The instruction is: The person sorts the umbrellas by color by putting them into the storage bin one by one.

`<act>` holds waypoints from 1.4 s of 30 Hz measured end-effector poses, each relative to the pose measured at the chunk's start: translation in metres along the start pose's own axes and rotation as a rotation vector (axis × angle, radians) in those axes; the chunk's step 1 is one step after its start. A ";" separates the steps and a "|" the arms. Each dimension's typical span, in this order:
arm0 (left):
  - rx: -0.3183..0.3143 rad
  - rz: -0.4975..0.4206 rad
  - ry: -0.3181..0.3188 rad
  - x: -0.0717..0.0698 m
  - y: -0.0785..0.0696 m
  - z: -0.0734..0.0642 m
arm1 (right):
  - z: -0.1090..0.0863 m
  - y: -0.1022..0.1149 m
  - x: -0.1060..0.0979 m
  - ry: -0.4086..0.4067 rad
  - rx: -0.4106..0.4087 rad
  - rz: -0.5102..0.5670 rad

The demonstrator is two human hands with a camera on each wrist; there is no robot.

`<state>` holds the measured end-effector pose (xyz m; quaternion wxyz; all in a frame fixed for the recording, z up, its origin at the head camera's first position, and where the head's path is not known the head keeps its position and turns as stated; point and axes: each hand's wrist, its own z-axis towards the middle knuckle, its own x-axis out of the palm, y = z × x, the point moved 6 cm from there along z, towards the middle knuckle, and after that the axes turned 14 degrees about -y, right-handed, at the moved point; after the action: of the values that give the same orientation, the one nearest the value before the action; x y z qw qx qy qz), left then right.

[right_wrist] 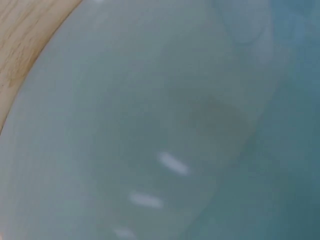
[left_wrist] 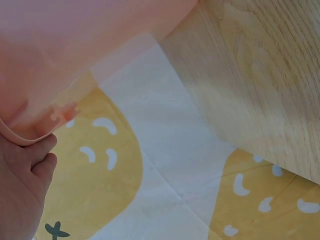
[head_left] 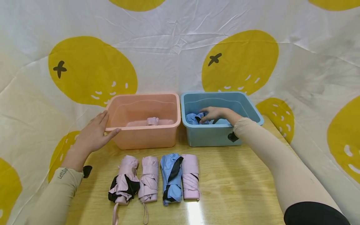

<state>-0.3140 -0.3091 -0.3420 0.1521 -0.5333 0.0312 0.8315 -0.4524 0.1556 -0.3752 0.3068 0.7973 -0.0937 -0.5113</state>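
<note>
My left hand point(head_left: 94, 132) rests on the left rim of the pink plastic bin point(head_left: 146, 137), fingers straight and thumb out along the front rim. In the left wrist view, its fingertips point(left_wrist: 46, 145) lie at the bin's rim. Inside the blue plastic bin point(head_left: 213, 136) reaches my right hand point(head_left: 215, 114), its fingers spread and loosely bent. Beneath and beside those fingers lies a blue folding umbrella point(head_left: 192, 118) with a black patch, at the bin's left end. Only the blue bin's translucent wall point(right_wrist: 125, 125) fills the right wrist view; the hand is hidden there.
A pink folding umbrella point(head_left: 152, 121) lies in the pink bin. On the wooden table point(head_left: 233, 187), in front of the bins, several folding umbrellas lie in a row: pink ones point(head_left: 149, 178) and a blue one point(head_left: 171, 178). A patterned cloth point(head_left: 168, 72) hangs behind.
</note>
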 end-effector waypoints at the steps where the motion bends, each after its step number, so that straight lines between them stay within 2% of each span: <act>1: 0.001 -0.002 -0.002 0.000 0.000 0.000 | -0.002 0.002 -0.001 -0.014 -0.010 -0.012; 5: -0.004 -0.006 0.000 0.002 0.001 -0.002 | -0.010 0.010 -0.008 -0.089 -0.069 -0.045; 9: -0.003 -0.009 0.003 0.003 0.002 -0.002 | -0.024 0.020 -0.018 -0.178 -0.163 -0.054; 16: 0.003 -0.019 -0.006 0.000 0.002 0.002 | -0.058 0.041 -0.035 -0.321 -0.258 0.029; 22: -0.006 -0.014 0.001 0.001 0.006 0.004 | -0.092 0.052 -0.038 -0.462 -0.343 0.107; 27: -0.017 -0.010 0.008 -0.001 0.008 0.002 | -0.117 0.059 -0.029 -0.585 -0.426 0.159; 33: -0.021 -0.005 0.010 0.000 0.009 0.000 | -0.142 0.059 -0.008 -0.692 -0.469 0.290; 38: -0.023 -0.003 0.011 0.000 0.009 0.000 | -0.160 0.056 0.015 -0.752 -0.522 0.358; 42: -0.021 -0.005 0.009 -0.001 0.008 0.001 | -0.168 0.050 0.033 -0.765 -0.541 0.386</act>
<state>-0.3169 -0.3170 -0.3420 0.1482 -0.5389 0.0217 0.8289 -0.2817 0.1664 -0.3224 0.5352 0.4129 -0.2093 -0.7066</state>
